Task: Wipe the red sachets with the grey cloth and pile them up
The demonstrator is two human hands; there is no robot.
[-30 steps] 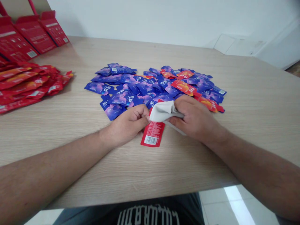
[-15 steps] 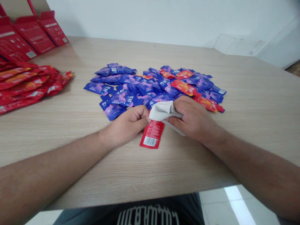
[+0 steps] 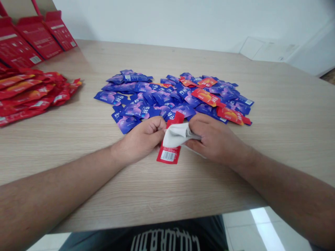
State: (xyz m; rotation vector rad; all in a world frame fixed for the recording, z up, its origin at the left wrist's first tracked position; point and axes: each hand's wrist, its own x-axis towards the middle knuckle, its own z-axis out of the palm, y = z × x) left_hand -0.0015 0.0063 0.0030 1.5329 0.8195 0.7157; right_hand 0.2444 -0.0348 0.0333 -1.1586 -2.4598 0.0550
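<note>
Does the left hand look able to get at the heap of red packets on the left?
Probably yes: only tabletop lies between the left hand and the heap of red packets, though that hand is closed at the white cloth.

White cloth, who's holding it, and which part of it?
The person's left hand pinches the crumpled white cloth at its left end; the right hand grips its right end.
</note>
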